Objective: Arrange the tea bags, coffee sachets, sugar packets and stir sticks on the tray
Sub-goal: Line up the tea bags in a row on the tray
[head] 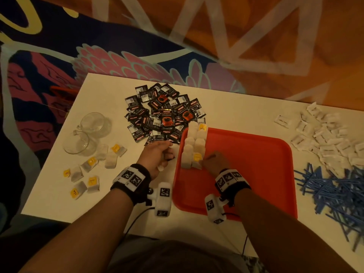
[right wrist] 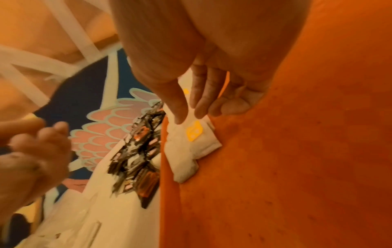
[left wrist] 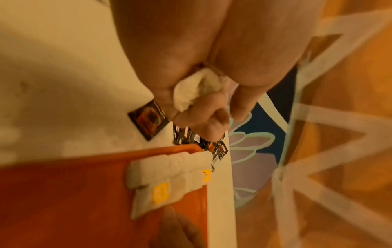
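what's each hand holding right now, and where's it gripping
The left hand grips a tea bag bunched in its curled fingers. The right hand holds nothing; its straight fingertips press on the nearest tea bag in the row on the red tray.

Two clear glass cups (head: pixel 86 133) sit touching at the white bench's (head: pixel 59 186) nine o'clock side. A patterned rug (head: pixel 49 66) spreads at twelve o'clock, over an orange floor (head: pixel 334 46).

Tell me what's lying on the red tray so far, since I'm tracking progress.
Only tea bags, overlapping in two rows along the red tray's left edge. The right hand touches the nearest one. What lies beneath the overlapping bags or the hand is hidden.
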`<state>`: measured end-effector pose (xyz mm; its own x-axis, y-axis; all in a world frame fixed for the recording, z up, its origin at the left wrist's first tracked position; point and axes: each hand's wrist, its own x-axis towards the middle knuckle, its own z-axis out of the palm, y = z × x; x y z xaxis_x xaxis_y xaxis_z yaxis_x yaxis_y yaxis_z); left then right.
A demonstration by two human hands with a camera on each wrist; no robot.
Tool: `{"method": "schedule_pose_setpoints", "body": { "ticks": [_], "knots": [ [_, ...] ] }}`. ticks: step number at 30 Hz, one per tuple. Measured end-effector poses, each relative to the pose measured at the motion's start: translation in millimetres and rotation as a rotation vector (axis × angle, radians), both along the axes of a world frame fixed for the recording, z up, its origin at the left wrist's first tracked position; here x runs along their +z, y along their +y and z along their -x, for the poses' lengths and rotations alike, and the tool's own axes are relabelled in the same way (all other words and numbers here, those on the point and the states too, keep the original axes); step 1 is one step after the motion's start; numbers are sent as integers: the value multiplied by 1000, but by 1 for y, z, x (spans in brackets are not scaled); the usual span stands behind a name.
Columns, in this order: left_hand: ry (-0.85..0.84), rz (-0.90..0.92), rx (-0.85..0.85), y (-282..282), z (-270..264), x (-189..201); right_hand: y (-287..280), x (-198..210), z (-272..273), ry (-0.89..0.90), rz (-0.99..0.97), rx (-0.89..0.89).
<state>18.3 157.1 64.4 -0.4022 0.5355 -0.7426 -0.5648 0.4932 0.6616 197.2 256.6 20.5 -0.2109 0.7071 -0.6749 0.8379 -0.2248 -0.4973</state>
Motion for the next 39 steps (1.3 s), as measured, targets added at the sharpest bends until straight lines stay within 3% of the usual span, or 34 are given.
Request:
{"method": "schedule_pose_setpoints", "body": {
  "ticks": [4, 7, 10, 12, 17, 23, 25, 27, 29, 31, 34, 36, 39],
  "knots": [
    [-260, -95, 170, 12, -5, 10, -9, 29, 6, 313, -97, 27],
    [-329, -166, 178, 19, -10, 18, -16, 53, 8, 513, -276, 214],
    [-351, -186, 152, 25, -18, 28, -22, 70, 9, 514, -455, 511],
    [-356, -183, 118, 27, -24, 36, -24, 75, 8, 504, -559, 589],
    [-394, -192, 64, 26, -32, 49, -24, 81, 7, 560, -621, 517],
    [-422, -243, 59, 15, -33, 50, -21, 88, 6, 723, -369, 129],
    [-432, -261, 81, 12, -33, 51, -20, 94, 4, 749, -352, 174],
    [-454, -286, 99, 10, -34, 54, -21, 98, 0, 741, -385, 335],
    [-466, -275, 110, 9, -34, 55, -24, 95, -3, 622, -485, 552],
    [-440, -234, 95, 9, -34, 55, -29, 91, -3, 539, -555, 620],
    [-440, -198, 44, 8, -35, 48, -34, 85, 3, 630, -576, 461],
    [-429, -187, 26, 6, -36, 44, -32, 87, 7, 692, -469, 302],
    [-280, -153, -57, 5, -39, 45, -25, 90, 7, 723, -344, 167]
  ]
}}
